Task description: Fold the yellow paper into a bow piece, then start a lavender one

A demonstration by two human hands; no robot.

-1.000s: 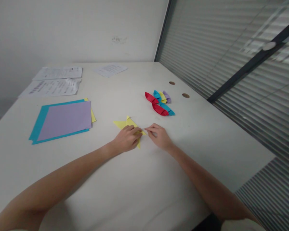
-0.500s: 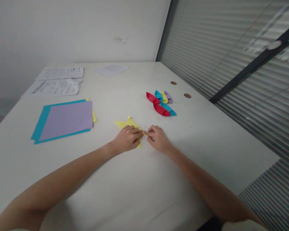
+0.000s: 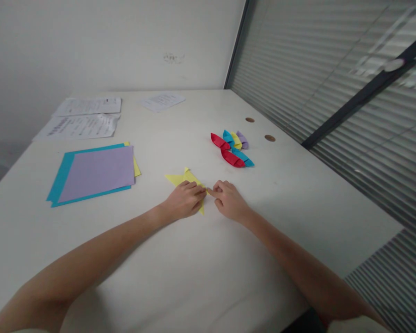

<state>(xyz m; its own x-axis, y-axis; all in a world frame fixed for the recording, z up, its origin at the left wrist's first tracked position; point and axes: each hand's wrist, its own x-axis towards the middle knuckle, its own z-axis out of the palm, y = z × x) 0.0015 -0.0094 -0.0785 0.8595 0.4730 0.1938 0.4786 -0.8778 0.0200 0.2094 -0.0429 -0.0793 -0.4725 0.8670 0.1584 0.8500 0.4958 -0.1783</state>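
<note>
Left hand (image 3: 184,200): over yellow paper (image 3: 192,177), grip unclear | right hand (image 3: 230,201): thumb, index spread, at paper's right tip

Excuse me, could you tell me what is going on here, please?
Someone is handling a folded yellow paper on the table. The left hand lies over it; a fingertip of the right hand is at its right corner. Small folded pieces lie beyond the right hand, and coloured sheets lie stacked to the left.
</note>
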